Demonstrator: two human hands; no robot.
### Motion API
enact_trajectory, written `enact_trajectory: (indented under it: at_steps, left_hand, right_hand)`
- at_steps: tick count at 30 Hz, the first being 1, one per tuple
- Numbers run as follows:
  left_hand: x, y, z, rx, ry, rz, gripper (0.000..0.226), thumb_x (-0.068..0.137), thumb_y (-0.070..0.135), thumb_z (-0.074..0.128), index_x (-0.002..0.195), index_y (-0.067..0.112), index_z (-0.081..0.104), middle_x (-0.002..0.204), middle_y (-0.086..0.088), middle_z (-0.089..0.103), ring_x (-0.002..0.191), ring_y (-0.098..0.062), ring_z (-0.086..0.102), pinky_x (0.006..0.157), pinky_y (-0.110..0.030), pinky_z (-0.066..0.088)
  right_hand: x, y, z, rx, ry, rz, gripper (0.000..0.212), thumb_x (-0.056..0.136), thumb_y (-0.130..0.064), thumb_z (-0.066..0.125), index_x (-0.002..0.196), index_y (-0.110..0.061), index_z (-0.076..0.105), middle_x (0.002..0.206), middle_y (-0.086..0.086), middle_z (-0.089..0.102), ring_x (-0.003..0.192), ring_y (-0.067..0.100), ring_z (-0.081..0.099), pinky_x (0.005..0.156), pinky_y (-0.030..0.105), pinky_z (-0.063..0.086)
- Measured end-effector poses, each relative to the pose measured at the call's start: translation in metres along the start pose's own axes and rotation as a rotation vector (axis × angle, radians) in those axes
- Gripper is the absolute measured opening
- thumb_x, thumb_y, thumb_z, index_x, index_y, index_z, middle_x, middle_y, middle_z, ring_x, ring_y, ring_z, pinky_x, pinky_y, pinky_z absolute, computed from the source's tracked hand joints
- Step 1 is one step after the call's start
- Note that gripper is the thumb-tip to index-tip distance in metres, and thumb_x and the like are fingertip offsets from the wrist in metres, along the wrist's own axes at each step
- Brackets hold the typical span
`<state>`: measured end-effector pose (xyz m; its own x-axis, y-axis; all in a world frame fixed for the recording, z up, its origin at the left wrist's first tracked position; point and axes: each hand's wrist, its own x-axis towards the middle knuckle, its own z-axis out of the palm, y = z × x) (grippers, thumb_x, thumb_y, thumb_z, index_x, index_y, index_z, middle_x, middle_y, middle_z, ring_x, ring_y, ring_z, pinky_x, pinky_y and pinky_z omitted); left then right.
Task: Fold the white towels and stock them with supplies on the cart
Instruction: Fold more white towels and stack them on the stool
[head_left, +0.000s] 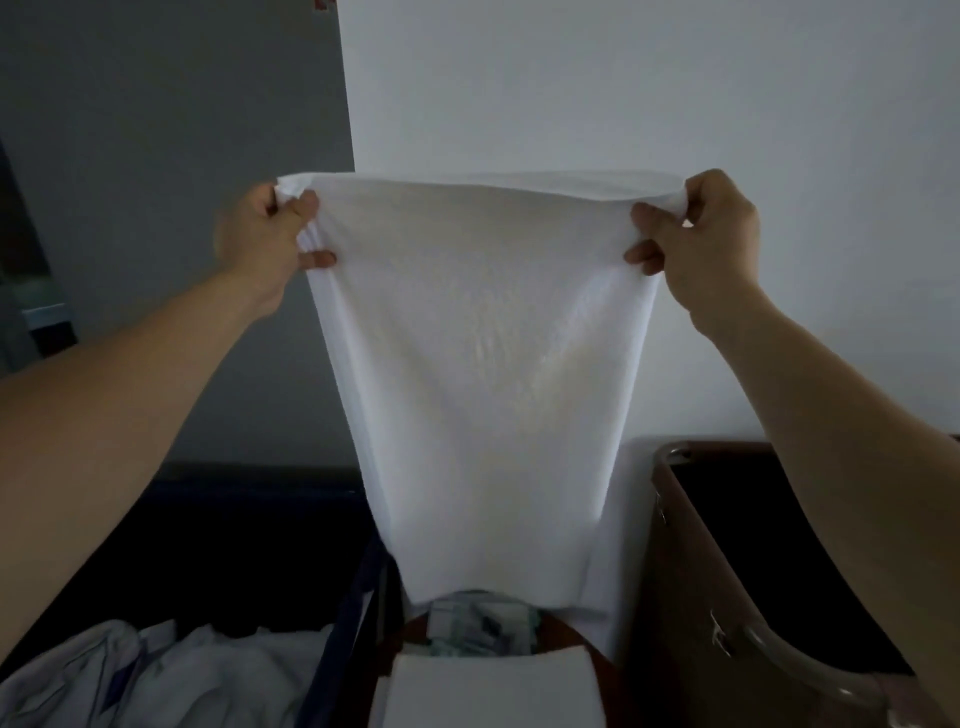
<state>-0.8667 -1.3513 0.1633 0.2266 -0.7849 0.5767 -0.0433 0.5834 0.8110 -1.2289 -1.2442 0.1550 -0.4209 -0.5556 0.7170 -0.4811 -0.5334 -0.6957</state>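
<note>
Head view. 1 white towel (483, 364) hangs spread in the air in front of a pale wall (675, 93), held by its 2 upper corners. The left hand (260, 239) pinches the upper left corner between the thumb and curled fingers. The right hand (711, 234) pinches the upper right corner in the same way. Both bare forearms reach forward and upward.

The towel's top edge runs nearly level between the hands, and the cloth narrows toward its lower edge. Below that edge lies a pale patterned bundle (478, 623), too blurred to identify. Nearer the camera lies a folded white towel (488, 691).

At lower left, crumpled pale linen (156, 670) fills a dark blue bin (332, 623). At right stands a brown container (691, 571) with a dark interior.
</note>
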Motion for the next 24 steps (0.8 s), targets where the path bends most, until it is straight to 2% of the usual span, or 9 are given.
enact_trajectory:
  at_steps: [3, 7, 10, 13, 17, 20, 24]
  left_hand:
    - [-0.015, 0.004, -0.01, 0.004, -0.001, 0.016, 0.007, 0.098, 0.02, 0.061, 0.094, 0.015, 0.058, 0.102, -0.007, 0.05, 0.098, -0.025, 0.058, 0.065, -0.036, 0.063]
    - [-0.051, 0.005, -0.028, -0.033, -0.032, -0.004, 0.011, 0.097, 0.018, 0.062, 0.087, 0.018, 0.059, 0.096, -0.004, 0.054, 0.095, -0.024, 0.059, 0.063, -0.034, 0.062]
    - [-0.088, 0.004, -0.048, -0.053, -0.073, -0.026, 0.006, 0.096, 0.02, 0.063, 0.09, 0.02, 0.064, 0.102, -0.006, 0.061, 0.096, -0.025, 0.065, 0.064, -0.033, 0.062]
    - [-0.134, 0.0, -0.072, -0.067, -0.138, -0.086, 0.003, 0.095, 0.021, 0.065, 0.094, 0.021, 0.068, 0.106, -0.003, 0.066, 0.096, -0.021, 0.069, 0.067, -0.033, 0.062]
    - [-0.22, -0.031, -0.116, -0.085, -0.231, -0.278, 0.01, 0.095, 0.015, 0.063, 0.094, 0.019, 0.072, 0.096, -0.002, 0.072, 0.09, -0.021, 0.07, 0.065, -0.032, 0.061]
    - [-0.291, -0.059, -0.157, 0.024, -0.422, -0.466, 0.012, 0.093, 0.021, 0.065, 0.096, 0.021, 0.077, 0.101, -0.008, 0.073, 0.094, -0.027, 0.071, 0.07, -0.037, 0.061]
    - [-0.357, -0.082, -0.192, 0.114, -0.611, -0.63, 0.015, 0.089, 0.024, 0.066, 0.097, 0.017, 0.076, 0.102, -0.015, 0.072, 0.097, -0.033, 0.07, 0.077, -0.043, 0.061]
  right_hand:
    - [-0.007, -0.002, -0.005, 0.022, -0.009, -0.012, 0.03, 0.085, -0.017, 0.071, 0.075, -0.025, 0.044, 0.069, -0.003, 0.059, 0.057, 0.019, 0.071, 0.05, 0.035, 0.055]
    - [-0.031, -0.008, -0.014, 0.035, -0.036, 0.009, 0.027, 0.084, -0.019, 0.072, 0.076, -0.026, 0.046, 0.061, -0.01, 0.06, 0.058, 0.021, 0.072, 0.049, 0.034, 0.053]
    - [-0.065, -0.01, -0.031, 0.019, -0.05, 0.033, 0.026, 0.081, -0.023, 0.073, 0.075, -0.028, 0.048, 0.059, -0.014, 0.062, 0.057, 0.021, 0.071, 0.045, 0.027, 0.05]
    - [-0.112, -0.013, -0.048, -0.014, -0.07, 0.073, 0.025, 0.078, -0.03, 0.074, 0.072, -0.034, 0.05, 0.063, -0.01, 0.065, 0.057, 0.024, 0.071, 0.048, 0.031, 0.052]
    - [-0.202, 0.008, -0.078, -0.108, -0.207, 0.235, 0.021, 0.082, -0.024, 0.077, 0.081, -0.023, 0.056, 0.066, 0.002, 0.071, 0.059, 0.028, 0.071, 0.056, 0.04, 0.056]
    - [-0.279, 0.021, -0.101, -0.206, -0.358, 0.402, 0.018, 0.084, -0.019, 0.077, 0.085, -0.017, 0.059, 0.064, 0.01, 0.071, 0.052, 0.024, 0.066, 0.054, 0.035, 0.052]
    - [-0.351, 0.025, -0.125, -0.329, -0.473, 0.547, 0.019, 0.084, -0.017, 0.077, 0.088, -0.006, 0.061, 0.06, 0.007, 0.069, 0.046, 0.014, 0.062, 0.047, 0.024, 0.047]
